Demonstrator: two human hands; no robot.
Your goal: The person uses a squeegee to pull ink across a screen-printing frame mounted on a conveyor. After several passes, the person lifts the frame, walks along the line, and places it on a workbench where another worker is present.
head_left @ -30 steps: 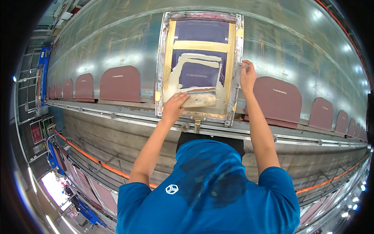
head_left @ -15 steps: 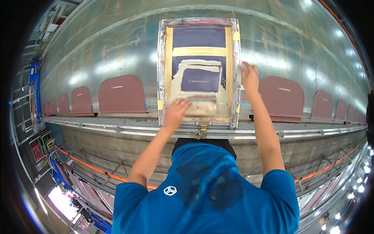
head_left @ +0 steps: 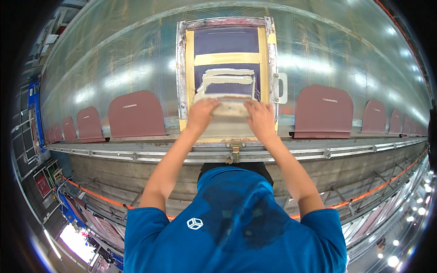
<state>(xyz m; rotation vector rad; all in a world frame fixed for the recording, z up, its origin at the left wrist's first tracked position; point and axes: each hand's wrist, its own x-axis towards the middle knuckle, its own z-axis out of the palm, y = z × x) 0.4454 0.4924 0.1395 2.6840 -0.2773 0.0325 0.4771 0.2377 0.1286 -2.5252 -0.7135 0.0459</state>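
A pale squeegee [head_left: 230,109] lies across the screen-printing frame [head_left: 181,68]. My left hand [head_left: 203,113] grips its left end, and my right hand [head_left: 261,119] grips its right end. Both hands have their fingers bent over its far side, so their inner grip is hidden. Beyond the squeegee, cream-white ink [head_left: 227,80] is smeared around a dark purple window in the mesh [head_left: 226,43]. Yellow tape [head_left: 227,58] crosses the mesh and lines its sides. A white handle [head_left: 282,88] juts from the frame's right side, with no hand on it.
Maroon rounded panels [head_left: 137,113] lie in a row on the long shiny table [head_left: 150,54], left of the frame; another maroon panel [head_left: 324,113] lies to its right. A metal rail [head_left: 182,158] with a brass-coloured bracket [head_left: 235,150] runs along the near edge.
My right hand has left the handle on the frame's right side and taken hold of the squeegee. The squeegee sits farther from me on the mesh, with my left hand gripping its other end.
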